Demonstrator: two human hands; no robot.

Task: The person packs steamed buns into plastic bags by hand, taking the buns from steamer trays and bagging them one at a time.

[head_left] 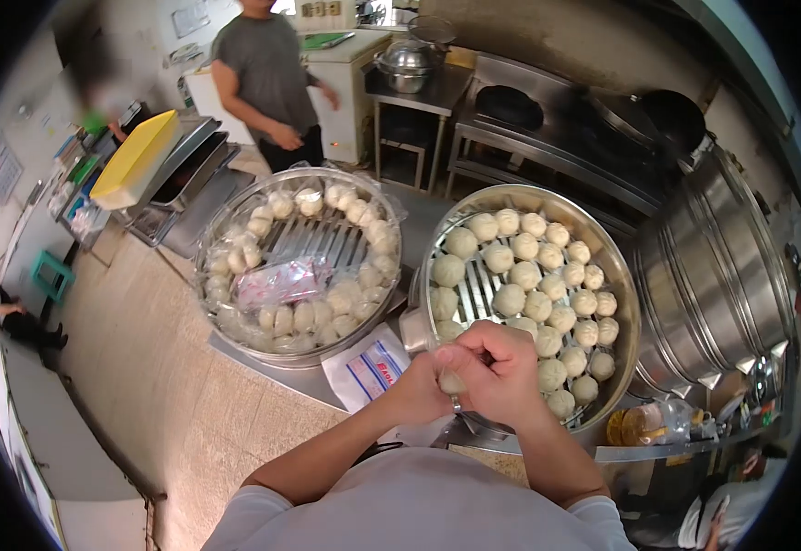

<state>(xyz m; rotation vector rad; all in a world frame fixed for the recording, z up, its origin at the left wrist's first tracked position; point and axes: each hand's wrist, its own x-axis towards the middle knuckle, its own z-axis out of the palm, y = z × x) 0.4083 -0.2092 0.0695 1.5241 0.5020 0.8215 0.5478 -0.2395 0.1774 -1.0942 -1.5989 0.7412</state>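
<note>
My left hand (pixel 419 390) and my right hand (pixel 497 372) meet over the near left edge of a round metal steamer tray (pixel 628 367). Between them is a pale dough ball (pixel 452 381), partly hidden by the fingers. Both hands are closed around it. Rows of round buns (pixel 561 319) lie on the slatted base of this tray, most densely on its right side. To the left, another round steamer tray (pixel 313 360) under clear plastic holds a ring of buns and a pink-and-white plastic packet (pixel 283 281). A white packet with blue and red print (pixel 375 367) lies between the trays.
Tall stacked metal steamers (pixel 708 275) stand at the right, with bottles (pixel 644 424) below them. A person in a grey shirt (pixel 267 69) stands beyond the left tray. A stove (pixel 557 119) is at the back, and a yellow-lidded container (pixel 134 161) at the left.
</note>
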